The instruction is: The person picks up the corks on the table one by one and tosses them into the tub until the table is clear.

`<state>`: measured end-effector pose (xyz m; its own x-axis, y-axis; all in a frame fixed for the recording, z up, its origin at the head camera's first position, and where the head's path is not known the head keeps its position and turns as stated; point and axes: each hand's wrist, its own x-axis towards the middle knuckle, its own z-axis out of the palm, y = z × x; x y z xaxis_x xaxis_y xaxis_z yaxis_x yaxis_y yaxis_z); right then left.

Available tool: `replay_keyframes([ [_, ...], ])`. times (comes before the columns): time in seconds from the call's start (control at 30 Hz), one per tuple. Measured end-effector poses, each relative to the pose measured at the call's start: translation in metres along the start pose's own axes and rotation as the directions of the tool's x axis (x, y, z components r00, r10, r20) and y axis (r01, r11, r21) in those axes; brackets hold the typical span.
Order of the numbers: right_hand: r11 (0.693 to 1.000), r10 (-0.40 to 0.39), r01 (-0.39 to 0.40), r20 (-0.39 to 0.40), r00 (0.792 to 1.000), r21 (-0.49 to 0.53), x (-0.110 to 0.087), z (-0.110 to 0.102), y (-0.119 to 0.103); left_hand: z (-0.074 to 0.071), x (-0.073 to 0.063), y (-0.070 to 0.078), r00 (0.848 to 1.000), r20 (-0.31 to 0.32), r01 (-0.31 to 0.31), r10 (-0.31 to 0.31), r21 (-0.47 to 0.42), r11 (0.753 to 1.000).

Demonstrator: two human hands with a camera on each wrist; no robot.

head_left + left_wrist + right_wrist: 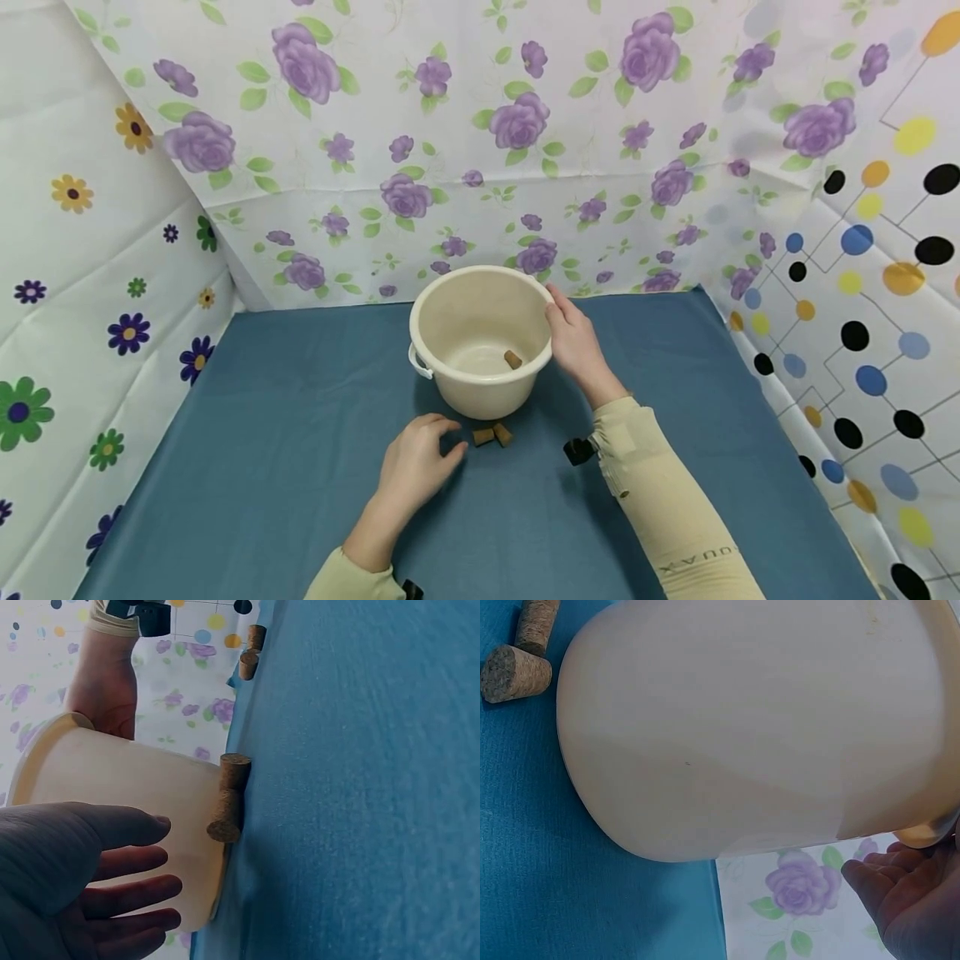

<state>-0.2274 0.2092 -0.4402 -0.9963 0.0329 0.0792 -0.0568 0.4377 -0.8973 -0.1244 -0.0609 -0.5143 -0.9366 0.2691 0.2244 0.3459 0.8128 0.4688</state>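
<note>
A cream bucket (480,392) stands on the blue cloth, its mouth facing up and toward me. One cork (513,359) lies inside it. On the cloth just before the bucket, two corks (483,437) lie close together; the left wrist view shows this cork pair (229,796) against the bucket's base. My right hand (577,340) grips the bucket's right rim, and some of its fingers are hidden in the head view. Left of the pair, my left hand (418,462) holds nothing, its fingers loosely bent and thumb apart.
Two more corks (252,652) appear farther off in the left wrist view. A white handle (420,363) hangs at the bucket's left side. Patterned sheets (465,142) rise behind and at both sides of the blue cloth (285,433).
</note>
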Motion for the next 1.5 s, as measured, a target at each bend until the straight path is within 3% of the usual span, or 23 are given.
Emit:
replay_keyframes([
  [1.1,1.000,0.003,-0.004,-0.006,1.000,-0.013,-0.002,0.001,-0.002,0.016,0.010,0.005,0.999,0.053,0.001,0.000,-0.018,1.000],
  [1.5,1.000,0.006,-0.006,-0.011,1.000,-0.009,0.000,0.000,-0.001,0.022,0.014,0.005,0.998,0.052,-0.030,0.030,-0.002,1.000],
])
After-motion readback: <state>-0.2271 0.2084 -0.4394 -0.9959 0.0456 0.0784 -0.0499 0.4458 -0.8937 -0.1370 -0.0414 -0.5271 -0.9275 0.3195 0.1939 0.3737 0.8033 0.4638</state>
